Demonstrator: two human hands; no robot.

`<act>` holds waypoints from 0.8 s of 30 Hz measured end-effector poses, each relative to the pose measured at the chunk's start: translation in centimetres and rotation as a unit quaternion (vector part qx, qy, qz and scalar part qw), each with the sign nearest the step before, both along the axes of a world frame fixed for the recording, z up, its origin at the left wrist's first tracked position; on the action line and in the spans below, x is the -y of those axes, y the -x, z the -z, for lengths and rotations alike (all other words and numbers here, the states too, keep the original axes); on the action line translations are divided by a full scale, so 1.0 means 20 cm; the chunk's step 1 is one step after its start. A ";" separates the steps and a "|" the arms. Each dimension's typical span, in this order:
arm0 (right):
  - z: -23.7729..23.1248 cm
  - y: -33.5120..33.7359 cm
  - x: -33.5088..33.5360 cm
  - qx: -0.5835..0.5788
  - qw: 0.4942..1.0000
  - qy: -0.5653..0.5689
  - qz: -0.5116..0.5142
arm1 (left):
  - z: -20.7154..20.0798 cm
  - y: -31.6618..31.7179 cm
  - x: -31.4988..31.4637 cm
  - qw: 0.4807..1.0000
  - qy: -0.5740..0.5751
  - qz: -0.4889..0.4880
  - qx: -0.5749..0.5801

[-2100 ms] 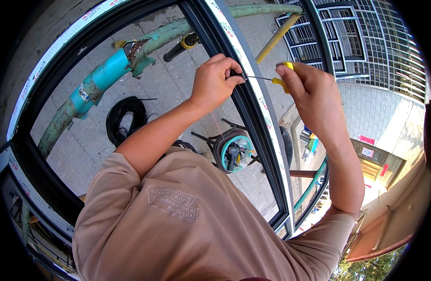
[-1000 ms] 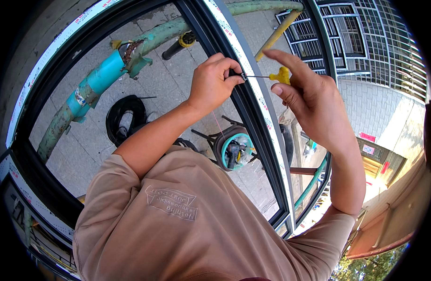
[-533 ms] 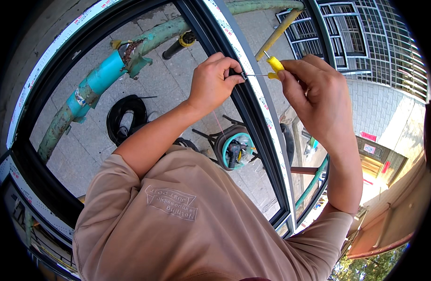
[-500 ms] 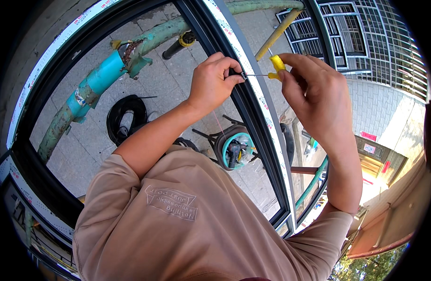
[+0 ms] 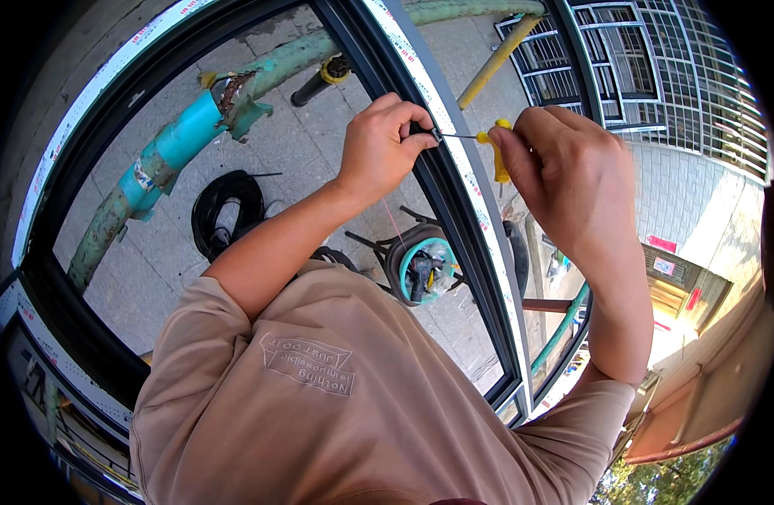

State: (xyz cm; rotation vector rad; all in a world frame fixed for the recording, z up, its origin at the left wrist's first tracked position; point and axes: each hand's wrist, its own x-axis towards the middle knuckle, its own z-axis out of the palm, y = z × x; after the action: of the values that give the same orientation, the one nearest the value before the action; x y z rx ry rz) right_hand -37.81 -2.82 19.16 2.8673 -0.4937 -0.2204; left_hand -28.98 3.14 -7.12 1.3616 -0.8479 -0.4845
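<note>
My left hand [image 5: 385, 145] pinches a small dark fastener against the black window frame bar [image 5: 454, 210], fingers closed on it. My right hand [image 5: 563, 172] grips a yellow T-handle hex key [image 5: 494, 150], whose thin metal shaft runs left to the fastener at my left fingertips. Both arms reach out over the frame, in a tan short-sleeved shirt. A thin pale string hangs down from my left hand.
Far below lie paving slabs, a green and turquoise pipe [image 5: 164, 160], a black coiled hose [image 5: 227, 206] and a round teal-rimmed reel [image 5: 420, 265]. A yellow pole [image 5: 496, 59] and barred windows [image 5: 639, 59] are at the upper right.
My right hand has turned the yellow handle, its fingers shifting round it. My left hand has stayed on the fastener at the frame.
</note>
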 end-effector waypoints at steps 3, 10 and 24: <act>0.03 0.01 0.00 0.057 0.992 -0.091 0.071 | 0.01 0.01 0.00 1.000 0.011 0.000 -0.010; 0.03 0.04 0.03 0.072 0.978 -0.196 0.007 | 0.04 0.03 0.01 0.999 0.038 -0.010 -0.028; 0.05 0.06 0.00 0.091 0.992 -0.079 0.042 | 0.05 0.07 0.01 0.997 0.051 -0.033 -0.038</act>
State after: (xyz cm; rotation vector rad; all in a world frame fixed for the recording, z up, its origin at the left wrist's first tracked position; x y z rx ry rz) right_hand -39.01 -2.88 18.15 3.0405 -0.6612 -0.0110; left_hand -30.34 2.88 -8.04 1.2651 -0.7521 -0.4327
